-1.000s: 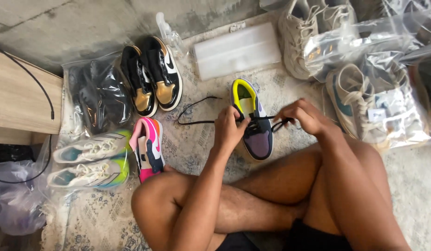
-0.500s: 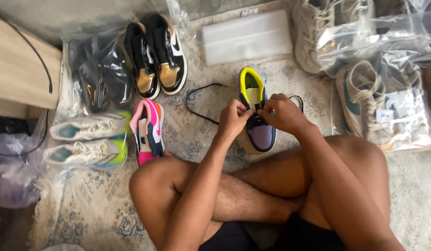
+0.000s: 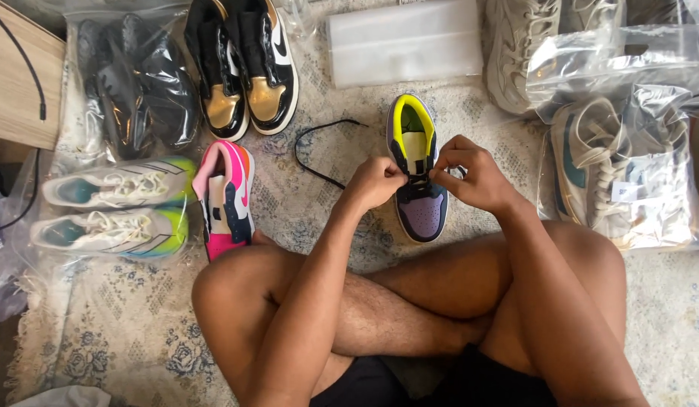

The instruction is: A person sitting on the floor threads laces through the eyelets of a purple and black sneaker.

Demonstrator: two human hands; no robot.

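A navy sneaker (image 3: 419, 197) with a purple toe and neon yellow lining lies on the patterned rug (image 3: 131, 324) in front of my crossed legs. My left hand (image 3: 377, 183) pinches the black lace (image 3: 314, 153) at the shoe's left eyelets. My right hand (image 3: 471, 175) pinches the lace at the right side of the tongue. The loose end of the lace curls away to the left over the rug. Its pink and navy mate (image 3: 227, 197) lies on its side near my left knee.
Black and gold high-tops (image 3: 244, 64) stand at the back. Left are black shoes in a plastic bag (image 3: 134, 90) and white and green runners (image 3: 112, 207). Bagged beige sneakers (image 3: 624, 166) fill the right. A flat white packet (image 3: 406, 41) lies behind. A wooden board (image 3: 21, 83) sits far left.
My hands have drawn closer together over the middle of the shoe. The lace's loose loop on the left has become shorter. The view has shifted slightly toward the shoe.
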